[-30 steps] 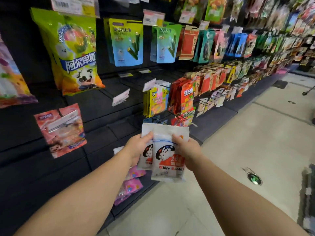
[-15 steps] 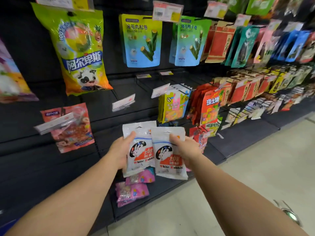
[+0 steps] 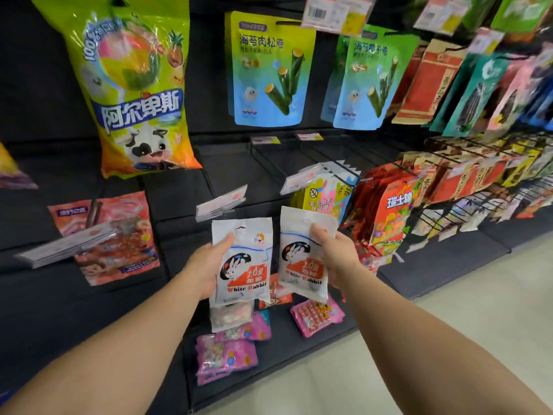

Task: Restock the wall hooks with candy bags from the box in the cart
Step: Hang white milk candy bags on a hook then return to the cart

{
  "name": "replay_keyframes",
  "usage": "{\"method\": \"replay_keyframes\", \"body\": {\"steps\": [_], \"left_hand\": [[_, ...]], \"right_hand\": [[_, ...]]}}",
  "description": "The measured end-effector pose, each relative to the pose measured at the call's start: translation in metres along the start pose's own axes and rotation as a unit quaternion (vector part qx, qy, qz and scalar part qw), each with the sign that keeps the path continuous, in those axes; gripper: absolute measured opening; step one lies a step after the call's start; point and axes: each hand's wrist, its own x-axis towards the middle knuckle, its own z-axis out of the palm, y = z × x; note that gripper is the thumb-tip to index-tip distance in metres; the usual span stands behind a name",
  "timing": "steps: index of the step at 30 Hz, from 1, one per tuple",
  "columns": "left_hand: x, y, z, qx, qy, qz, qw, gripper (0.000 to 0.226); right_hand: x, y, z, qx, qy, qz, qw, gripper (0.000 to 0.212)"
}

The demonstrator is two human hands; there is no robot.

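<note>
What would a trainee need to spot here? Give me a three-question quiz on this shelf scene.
1. True or false: each hand holds a white candy bag.
2. Which hangs directly above the left hand? A) a clear price tag B) a red bag C) a blue bag
3. Fill in: the pink bags hang ___ the held bags.

Key: 1 true: left bag, right bag in the right hand. 2 A, price tag. 3 below.

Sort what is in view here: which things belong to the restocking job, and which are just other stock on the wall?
Part of the job:
- left White Rabbit bag, held by the left hand
- right White Rabbit bag, held by the right hand
- bare hook with price tag

Just there:
- big yellow-green candy bag
- blue seaweed roll bags
- pink packets
</note>
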Motion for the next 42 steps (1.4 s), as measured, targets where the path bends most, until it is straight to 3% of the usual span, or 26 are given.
{"method": "replay_keyframes", "body": {"steps": [8,12,13,16,21,28,37,42], "left_hand": [[0.014,-0.001,0.009,-0.013,0.024,-0.016,0.999,0.038],[0.022,-0.003,0.023,-0.027,0.044,-0.017,0.999,0.042],[0.023,-0.004,0.027,-0.031,0.05,-0.018,0.998,0.042],[0.027,-0.006,0.039,-0.037,0.068,-0.021,0.997,0.042],[0.029,-0.012,0.054,-0.052,0.088,-0.024,0.994,0.045],[0.029,-0.021,0.062,-0.064,0.111,-0.024,0.992,0.05],[0.023,-0.015,0.071,-0.028,0.118,-0.008,0.993,0.043],[0.023,-0.009,0.092,-0.007,0.107,0.006,0.994,0.036]], "right_hand": [[0.041,-0.017,0.016,0.006,-0.021,-0.001,1.0,0.02],[0.078,-0.014,0.019,-0.021,-0.036,0.001,0.999,0.094],[0.087,-0.012,0.018,-0.022,-0.045,0.004,0.999,0.097],[0.089,-0.025,0.016,-0.036,-0.085,0.014,0.996,0.052],[0.107,-0.029,0.015,-0.051,-0.131,0.02,0.99,0.031],[0.111,-0.028,0.019,-0.061,-0.158,-0.021,0.985,0.029],[0.125,-0.028,0.026,-0.069,-0.147,0.017,0.987,0.037],[0.132,-0.022,0.018,-0.069,-0.031,-0.003,0.997,0.041]]}}
